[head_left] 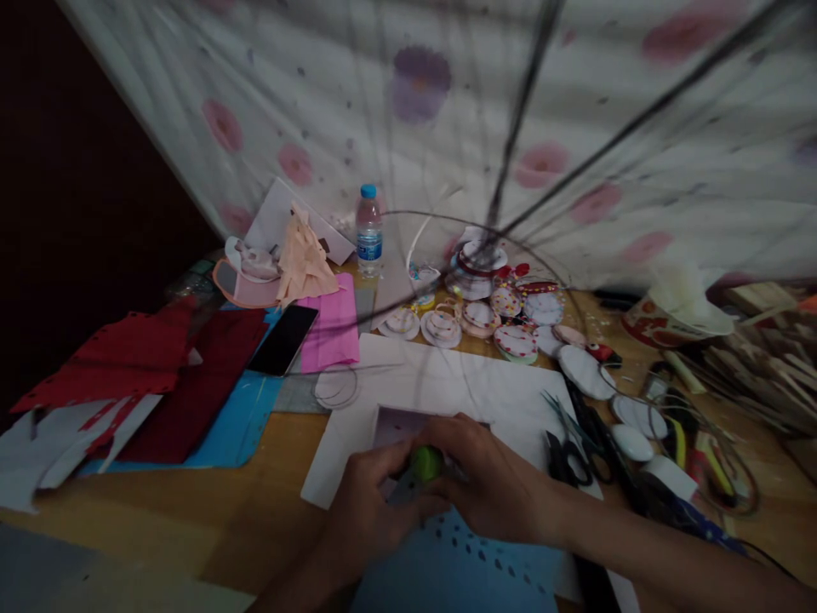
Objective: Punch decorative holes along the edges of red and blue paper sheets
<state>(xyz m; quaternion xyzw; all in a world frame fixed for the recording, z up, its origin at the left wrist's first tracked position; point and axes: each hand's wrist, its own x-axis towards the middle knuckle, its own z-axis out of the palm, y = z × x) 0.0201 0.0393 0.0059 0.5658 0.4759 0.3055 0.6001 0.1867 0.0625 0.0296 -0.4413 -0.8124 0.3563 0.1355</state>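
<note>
In the middle of the head view, my left hand (374,508) and my right hand (488,481) close in from both sides on a small green-topped craft punch (426,464). My fingers cover most of its body. Under my hands, a blue sheet (440,566) hangs toward the front edge, with rows of small holes cut along its upper part. A shallow pale box or tray (399,423) shows just behind my fingers, on top of a white sheet (414,375).
Scissors (571,460), tape and cutters lie at right. Red felt (121,356), a blue folder (265,426), a phone (285,339) and pink fabric (335,319) lie left. A water bottle (368,234), white discs (440,326) and a paper tub (673,319) stand behind. Dark wires cross above.
</note>
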